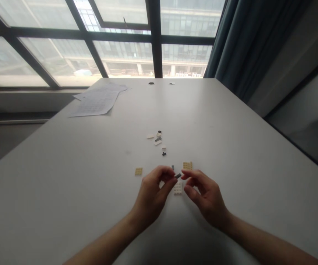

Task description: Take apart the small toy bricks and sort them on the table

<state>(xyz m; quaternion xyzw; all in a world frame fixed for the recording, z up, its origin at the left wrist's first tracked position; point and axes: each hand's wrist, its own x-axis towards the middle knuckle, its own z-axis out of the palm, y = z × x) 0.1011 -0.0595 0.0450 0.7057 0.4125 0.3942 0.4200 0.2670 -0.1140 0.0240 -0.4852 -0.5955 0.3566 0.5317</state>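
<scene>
Left hand (pixel 154 188) pinching a dark brick (pixel 178 176), right hand (pixel 208 192) parted, whether touching it we cannot tell, white plate (pixel 178 189) part-hidden

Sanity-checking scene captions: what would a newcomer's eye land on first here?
Probably the bright window across the top, beyond the far edge of the white table. Next, below centre, the left hand pinching a small dark piece, with the right hand open just beside it. Then the paper sheets at the table's far left.
</scene>
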